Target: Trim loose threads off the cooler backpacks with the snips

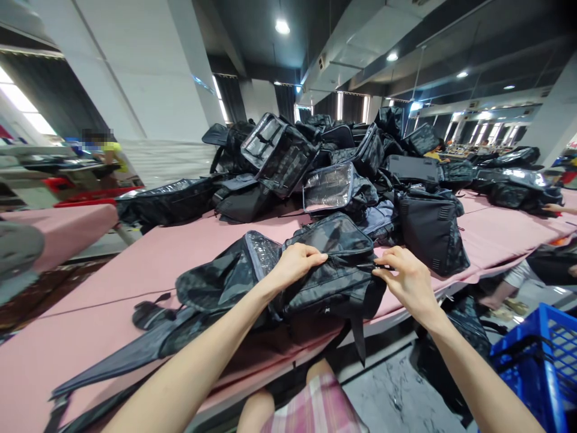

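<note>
A dark camouflage backpack (pixel 333 288) lies on the pink-covered table (pixel 94 300) in front of me, its straps trailing to the left and over the front edge. My left hand (pixel 300 263) is closed, thumb and fingers pinching the bag's fabric along the upper seam. At the bag's right end, my right hand (pixel 408 278) is closed in a pinch on a thin, small black item (pixel 381 267) against the seam. Whether it is a zipper pull or a small tool I cannot tell. A clear plastic window (pixel 262 251) shows on the bag's left part.
Behind the bag rises a heap of similar backpacks (pixel 288 156), some with clear windows. A dark bag with a stiff base (pixel 430 231) stands at right. A blue plastic crate (pixel 532 361) is on the floor at lower right. Other people work farther off; a hand (pixel 561 208) shows at the right edge.
</note>
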`<state>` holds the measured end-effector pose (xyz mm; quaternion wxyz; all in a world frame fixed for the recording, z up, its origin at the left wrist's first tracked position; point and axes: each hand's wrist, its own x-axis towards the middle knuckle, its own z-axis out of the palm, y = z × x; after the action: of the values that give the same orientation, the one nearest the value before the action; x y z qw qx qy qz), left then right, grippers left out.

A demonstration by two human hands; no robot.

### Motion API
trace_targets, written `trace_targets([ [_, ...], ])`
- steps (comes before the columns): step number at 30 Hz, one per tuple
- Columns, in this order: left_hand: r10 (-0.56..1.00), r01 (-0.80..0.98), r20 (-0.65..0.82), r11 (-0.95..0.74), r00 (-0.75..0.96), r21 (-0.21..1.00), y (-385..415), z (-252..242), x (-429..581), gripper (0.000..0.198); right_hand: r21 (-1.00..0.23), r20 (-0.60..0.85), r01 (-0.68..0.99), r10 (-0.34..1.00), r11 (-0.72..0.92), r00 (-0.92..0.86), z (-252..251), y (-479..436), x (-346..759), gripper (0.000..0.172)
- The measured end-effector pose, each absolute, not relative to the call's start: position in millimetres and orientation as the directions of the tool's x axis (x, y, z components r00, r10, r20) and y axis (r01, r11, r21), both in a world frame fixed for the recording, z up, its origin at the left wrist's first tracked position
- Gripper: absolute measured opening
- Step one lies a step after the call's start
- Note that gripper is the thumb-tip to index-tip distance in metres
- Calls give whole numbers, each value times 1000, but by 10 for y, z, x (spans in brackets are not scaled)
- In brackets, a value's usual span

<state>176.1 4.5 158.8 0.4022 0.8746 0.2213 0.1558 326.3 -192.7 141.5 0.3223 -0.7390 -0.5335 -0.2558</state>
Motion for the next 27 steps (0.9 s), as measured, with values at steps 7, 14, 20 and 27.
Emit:
trace_targets([
  [7, 516, 272, 77, -566, 853, 778, 34, 1597, 1766, 38, -189, 687, 943, 649, -274, 326, 1397, -1936, 3266, 5],
  [14, 512, 265, 89, -576, 854, 773, 26, 1608, 1778, 39, -234, 672, 931, 646, -279, 362, 1376, -1914, 3226, 6],
  [20, 520, 245, 122, -581, 845, 776, -13, 1638, 1770, 39, -202, 687, 937, 641, -285, 343, 1356, -1884, 3173, 9],
  [27, 522, 250, 118, -580, 845, 776, -23, 1629, 1777, 37, -238, 651, 925, 658, -296, 378, 1375, -1898, 3166, 7],
])
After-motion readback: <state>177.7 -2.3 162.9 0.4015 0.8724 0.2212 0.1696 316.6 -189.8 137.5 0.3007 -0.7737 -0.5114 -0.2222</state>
